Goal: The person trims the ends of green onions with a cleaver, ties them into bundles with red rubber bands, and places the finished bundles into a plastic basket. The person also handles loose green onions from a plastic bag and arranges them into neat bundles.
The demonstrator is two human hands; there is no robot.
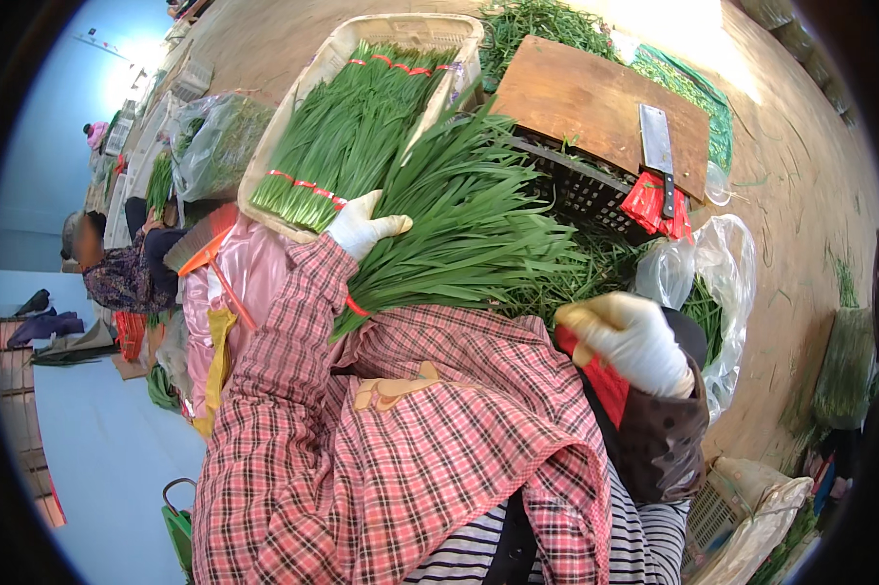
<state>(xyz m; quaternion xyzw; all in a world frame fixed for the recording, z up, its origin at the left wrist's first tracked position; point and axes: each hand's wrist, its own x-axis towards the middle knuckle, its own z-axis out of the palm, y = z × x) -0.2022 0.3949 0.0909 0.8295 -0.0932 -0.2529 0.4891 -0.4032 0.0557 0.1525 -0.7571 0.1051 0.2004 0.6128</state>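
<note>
A large bundle of flat-leaved green chives (454,234) lies across my lap, with a red band (356,306) near its stem end. My left hand (366,225), in a white glove, rests at the bundle's edge with thumb and fingers apart, beside the crate's near corner; whether it grips any leaves is unclear. Banded chive bundles (352,139) fill the cream plastic crate (252,157). To the right, my right hand (622,336) is raised over my lap in a white glove with yellowed fingertips. Its fingers are curled and blurred, and I cannot tell if they hold anything.
A cleaver (656,142) lies on a wooden board (586,95) atop a black crate (578,172), beside red strips (651,205). Loose greens (545,33) and a clear plastic bag (724,256) lie around. A broom (205,245) and a seated person (129,270) are at left.
</note>
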